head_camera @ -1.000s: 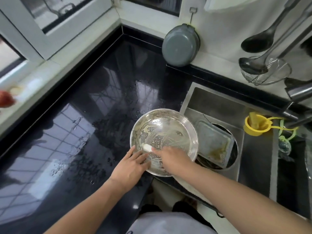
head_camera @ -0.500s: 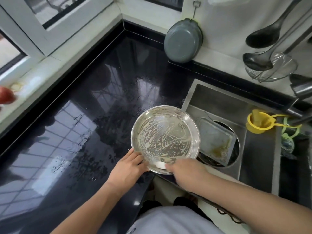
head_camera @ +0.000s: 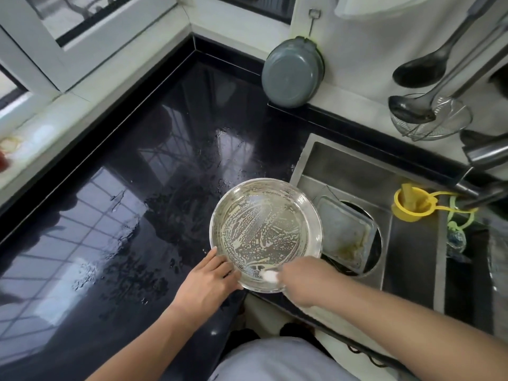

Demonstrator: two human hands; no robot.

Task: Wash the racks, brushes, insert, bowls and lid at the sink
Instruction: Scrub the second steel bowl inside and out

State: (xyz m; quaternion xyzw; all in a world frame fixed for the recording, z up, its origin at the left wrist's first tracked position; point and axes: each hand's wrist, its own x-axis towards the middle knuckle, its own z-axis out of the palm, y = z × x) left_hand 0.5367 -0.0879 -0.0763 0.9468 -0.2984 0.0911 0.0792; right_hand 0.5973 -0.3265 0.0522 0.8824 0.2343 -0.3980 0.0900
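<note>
Wide wet worktop [head_camera: 143, 204] is seen left of the sink [head_camera: 406, 259]. The soapy bowl [head_camera: 265, 233] is set at the worktop's front right corner, overhanging the sink edge. Its near rim is gripped by the left hand [head_camera: 207, 284]; a white scrubber [head_camera: 270, 276] is pinched by the right hand [head_camera: 305, 280].

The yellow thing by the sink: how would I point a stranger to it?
Start at the steel sink set into the black counter. On the ledge right of the round opening, under the hanging ladles, sits a small yellow cup-shaped holder with a thin looped handle. It is the only bright yellow item among grey steel.
</note>
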